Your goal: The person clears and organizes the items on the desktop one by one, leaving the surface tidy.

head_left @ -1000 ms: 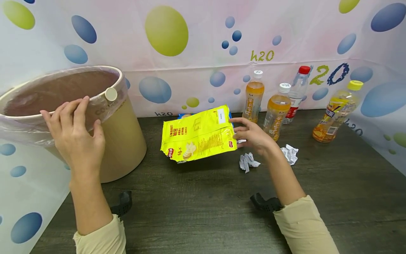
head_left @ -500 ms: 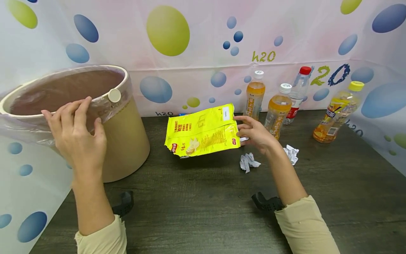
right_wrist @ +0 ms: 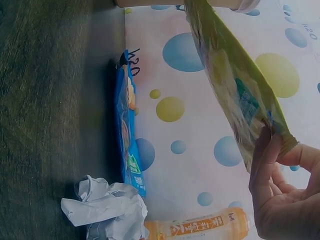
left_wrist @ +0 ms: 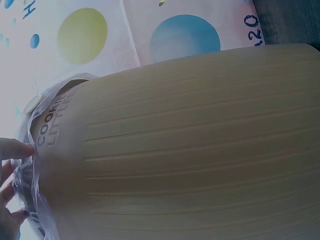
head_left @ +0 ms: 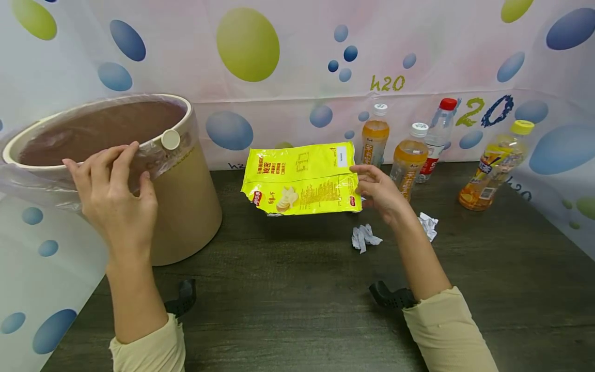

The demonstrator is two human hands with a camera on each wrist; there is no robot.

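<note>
In the head view my left hand (head_left: pixel 118 199) grips the near rim of a beige trash bin (head_left: pixel 188 206), fingers over the edge and thumb outside. A clear plastic liner (left_wrist: pixel 37 185) is folded over that rim. My right hand (head_left: pixel 381 194) pinches the right edge of a yellow chip bag (head_left: pixel 302 181), which hangs above the table with its printed side showing. The bag's lower left corner looks torn. From the right wrist view, the thumb and fingers (right_wrist: pixel 265 160) close on the bag's edge. A blue snack bag (right_wrist: pixel 127 130) stands by the backdrop, hidden behind the yellow one in the head view.
Crumpled paper balls (head_left: pixel 364 237) lie right of centre on the dark table (head_left: pixel 279 310). Behind them stand two orange-drink bottles (head_left: pixel 406 157), a red-capped bottle (head_left: pixel 437 139) and a yellow-capped bottle (head_left: pixel 495 165). A patterned backdrop (head_left: pixel 288 62) closes off the rear.
The yellow chip bag has risen and shifted slightly right with my right hand, now covering the blue bag in the head view. My left hand stays on the bin rim.
</note>
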